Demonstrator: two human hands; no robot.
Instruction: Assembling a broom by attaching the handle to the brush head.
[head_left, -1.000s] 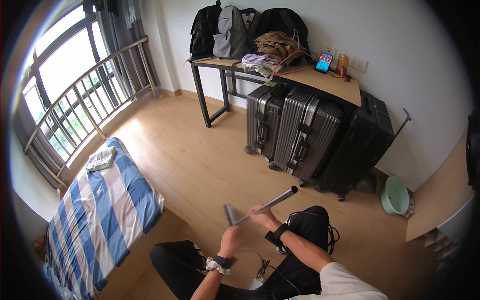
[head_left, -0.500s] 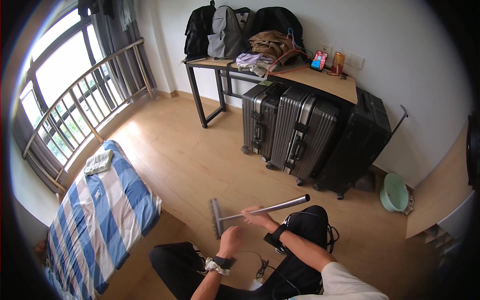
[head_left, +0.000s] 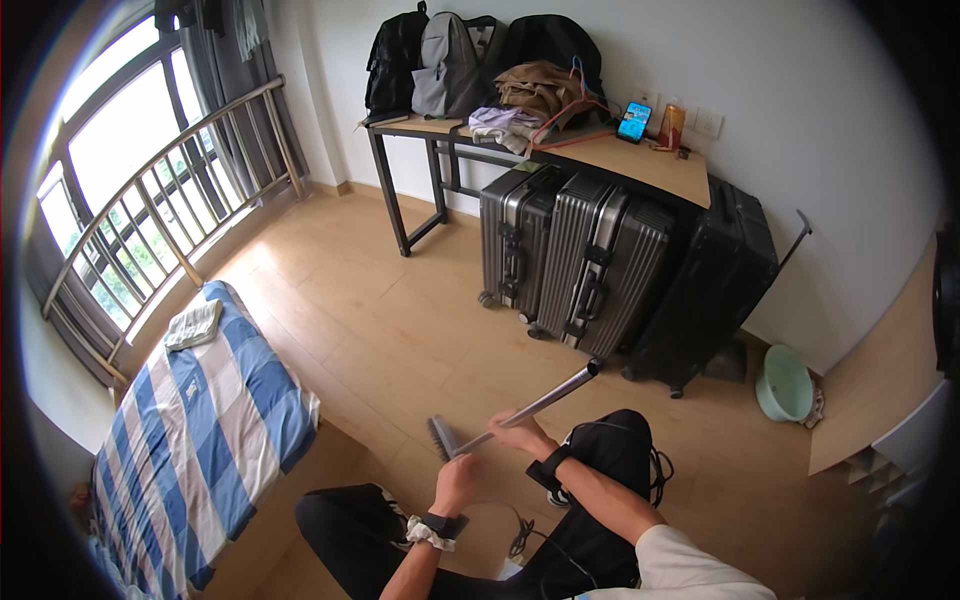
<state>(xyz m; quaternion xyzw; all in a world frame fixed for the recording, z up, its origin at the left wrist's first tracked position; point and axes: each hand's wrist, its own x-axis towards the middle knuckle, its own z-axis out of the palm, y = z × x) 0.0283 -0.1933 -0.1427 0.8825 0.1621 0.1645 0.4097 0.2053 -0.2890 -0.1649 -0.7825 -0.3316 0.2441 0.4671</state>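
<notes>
A brush with a grey bristled head [head_left: 441,438] and a silver metal tube handle [head_left: 550,397] is in front of me, above the floor between my knees. My right hand [head_left: 520,433] is closed around the handle's middle, and the tube's open end points up and to the right. Beside the head, my left hand [head_left: 457,482] is closed at the lower end of the handle; its fingertips are mostly hidden behind the hand. Both wrists wear black bands, and a white scrunchie [head_left: 430,534] sits on the left one.
Dark suitcases [head_left: 600,270] stand under a wooden desk [head_left: 640,160] holding backpacks, folded clothes, a lit phone [head_left: 634,122] and a bottle. A checked bed [head_left: 215,400] lies to the left. At right is a green basin [head_left: 784,384]. Black cables [head_left: 522,535] lie between my legs.
The brush has turned: its head now lies lower and tilted, partly behind my left hand, and the tube slants more steeply. The phone's screen picture has changed.
</notes>
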